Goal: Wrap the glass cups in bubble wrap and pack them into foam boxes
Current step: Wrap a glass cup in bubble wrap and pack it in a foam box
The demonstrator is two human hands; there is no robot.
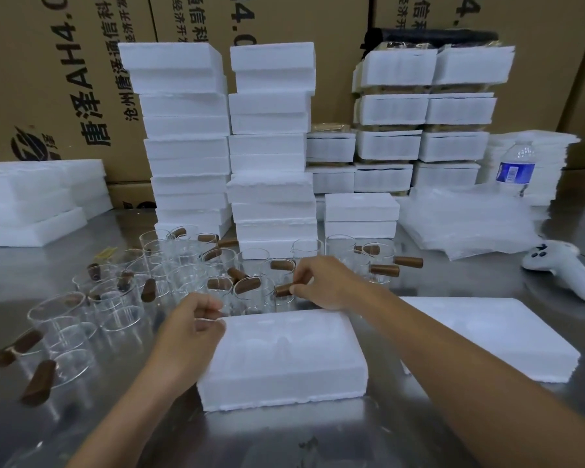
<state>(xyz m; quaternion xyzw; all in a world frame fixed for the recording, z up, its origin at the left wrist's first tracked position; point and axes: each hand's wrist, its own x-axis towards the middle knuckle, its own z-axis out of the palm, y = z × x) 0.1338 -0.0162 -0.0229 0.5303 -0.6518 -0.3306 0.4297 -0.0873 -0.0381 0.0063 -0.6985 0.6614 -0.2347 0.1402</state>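
Cup handle inside right grip

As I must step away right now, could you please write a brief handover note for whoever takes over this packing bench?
Left hand: fingers curled among the glass cups; grip unclear.
Right hand: pinches one cup's wooden handle.
The cups stand unwrapped on the table, behind the open foam box, whose cavities look empty. A second foam piece lies to its right; bubble wrap is piled beyond.
Done: closed foam boxes stacked at back; contents unseen.
To do: wrap cups, fill box, close it.
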